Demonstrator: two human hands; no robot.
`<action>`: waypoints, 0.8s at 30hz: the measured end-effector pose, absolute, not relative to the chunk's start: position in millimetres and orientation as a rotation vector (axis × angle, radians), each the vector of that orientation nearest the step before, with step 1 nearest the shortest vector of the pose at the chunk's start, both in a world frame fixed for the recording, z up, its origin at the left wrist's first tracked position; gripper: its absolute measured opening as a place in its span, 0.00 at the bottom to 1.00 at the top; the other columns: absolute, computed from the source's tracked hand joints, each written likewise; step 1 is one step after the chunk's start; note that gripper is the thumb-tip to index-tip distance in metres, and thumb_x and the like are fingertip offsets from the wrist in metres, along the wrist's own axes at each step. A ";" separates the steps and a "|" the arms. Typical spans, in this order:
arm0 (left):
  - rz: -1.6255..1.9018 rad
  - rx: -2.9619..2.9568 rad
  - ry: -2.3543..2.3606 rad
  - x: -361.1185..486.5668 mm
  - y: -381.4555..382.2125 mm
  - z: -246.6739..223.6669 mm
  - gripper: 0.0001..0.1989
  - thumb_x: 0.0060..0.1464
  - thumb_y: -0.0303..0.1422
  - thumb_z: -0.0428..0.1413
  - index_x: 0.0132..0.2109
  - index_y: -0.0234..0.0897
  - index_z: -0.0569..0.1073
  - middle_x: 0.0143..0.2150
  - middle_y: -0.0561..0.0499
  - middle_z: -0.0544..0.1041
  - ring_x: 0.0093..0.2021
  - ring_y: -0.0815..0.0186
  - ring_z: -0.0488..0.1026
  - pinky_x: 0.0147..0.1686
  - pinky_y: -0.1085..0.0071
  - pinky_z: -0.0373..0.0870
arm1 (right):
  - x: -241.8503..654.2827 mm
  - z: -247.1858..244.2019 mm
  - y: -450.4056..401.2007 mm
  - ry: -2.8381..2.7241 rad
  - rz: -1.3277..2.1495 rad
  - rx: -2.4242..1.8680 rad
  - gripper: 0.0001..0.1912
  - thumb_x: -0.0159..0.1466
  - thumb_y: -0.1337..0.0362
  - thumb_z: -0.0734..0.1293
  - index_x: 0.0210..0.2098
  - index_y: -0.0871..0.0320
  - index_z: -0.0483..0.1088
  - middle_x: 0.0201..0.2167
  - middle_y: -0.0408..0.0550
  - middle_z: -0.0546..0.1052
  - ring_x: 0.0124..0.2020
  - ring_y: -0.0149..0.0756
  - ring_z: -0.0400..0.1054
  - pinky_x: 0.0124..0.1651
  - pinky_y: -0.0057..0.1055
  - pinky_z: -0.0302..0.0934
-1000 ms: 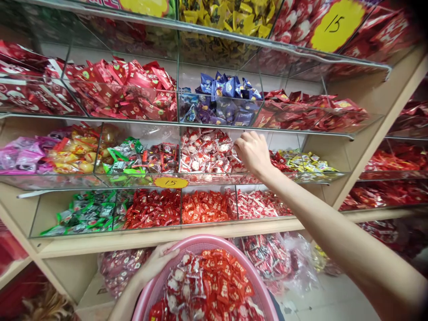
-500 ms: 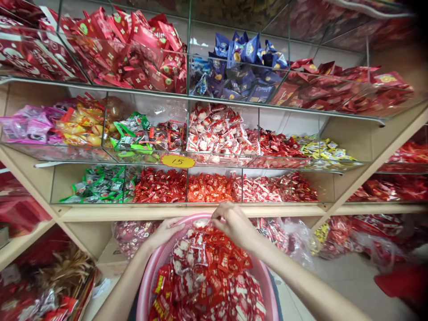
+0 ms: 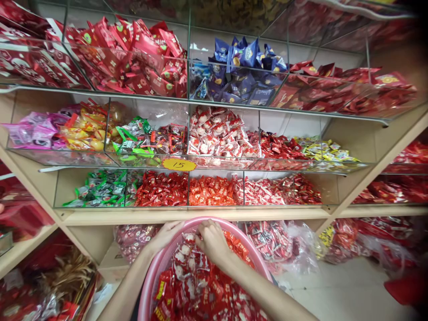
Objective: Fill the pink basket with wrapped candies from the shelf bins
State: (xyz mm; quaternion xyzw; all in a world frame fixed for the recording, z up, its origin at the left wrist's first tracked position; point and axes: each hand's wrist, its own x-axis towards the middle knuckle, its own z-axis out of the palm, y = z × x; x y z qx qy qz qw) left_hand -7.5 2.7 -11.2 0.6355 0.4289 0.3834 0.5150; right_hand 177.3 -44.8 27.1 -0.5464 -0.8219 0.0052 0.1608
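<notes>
A pink plastic basket full of wrapped candies is below the shelf edge, close to my body. My left hand holds its upper left rim, thumb and fingers along the edge. Inside the basket, my right hand is bent down over the candies with its fingers curled together; what lies between the fingertips is hidden. White-and-red candies lie just left of those fingertips. Red-orange candies are to the right of the hand, and red packets with yellow lettering lie at the lower left.
Above the basket, shelves with clear dividers hold red, blue, green and yellow packets. A yellow tag marked 15 hangs on the middle shelf. The wooden shelf edge runs just behind the basket. Bagged candies and a cardboard box stand underneath.
My right hand has moved left and down from the basket's far rim to over the white-and-red candies. My left hand stays on the rim. The view has tilted slightly up.
</notes>
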 end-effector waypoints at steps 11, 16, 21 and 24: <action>0.895 1.547 1.056 -8.3 1.8 -8.5 0.24 0.47 0.49 0.54 0.47 0.39 0.75 0.47 0.51 0.76 0.50 0.57 0.68 0.56 0.63 0.57 | 171.1 14.2 -54.5 -2.202 0.122 -1.548 0.05 0.59 0.64 0.63 0.33 0.56 0.69 0.38 0.47 0.72 0.41 0.40 0.64 0.42 0.34 0.55; 0.789 1.562 1.074 -5.0 1.0 0.0 0.24 0.47 0.50 0.55 0.47 0.40 0.74 0.48 0.52 0.75 0.52 0.57 0.67 0.56 0.63 0.56 | 205.0 27.6 -61.8 -2.054 0.184 -1.519 0.06 0.60 0.65 0.62 0.33 0.57 0.70 0.36 0.49 0.72 0.40 0.41 0.65 0.42 0.35 0.57; 0.730 1.540 1.095 -1.8 -1.9 12.5 0.26 0.46 0.51 0.54 0.47 0.39 0.74 0.46 0.51 0.76 0.53 0.56 0.66 0.57 0.60 0.54 | 269.3 22.9 -97.3 -1.691 0.307 -1.435 0.11 0.63 0.59 0.58 0.36 0.53 0.70 0.36 0.49 0.73 0.40 0.41 0.66 0.43 0.35 0.59; 0.714 1.533 1.109 0.4 -2.4 17.2 0.26 0.45 0.52 0.55 0.46 0.39 0.75 0.46 0.50 0.76 0.51 0.55 0.68 0.56 0.61 0.55 | 301.9 -10.6 -132.4 -1.299 0.237 -1.455 0.15 0.59 0.52 0.61 0.36 0.54 0.72 0.38 0.52 0.73 0.40 0.43 0.67 0.42 0.35 0.61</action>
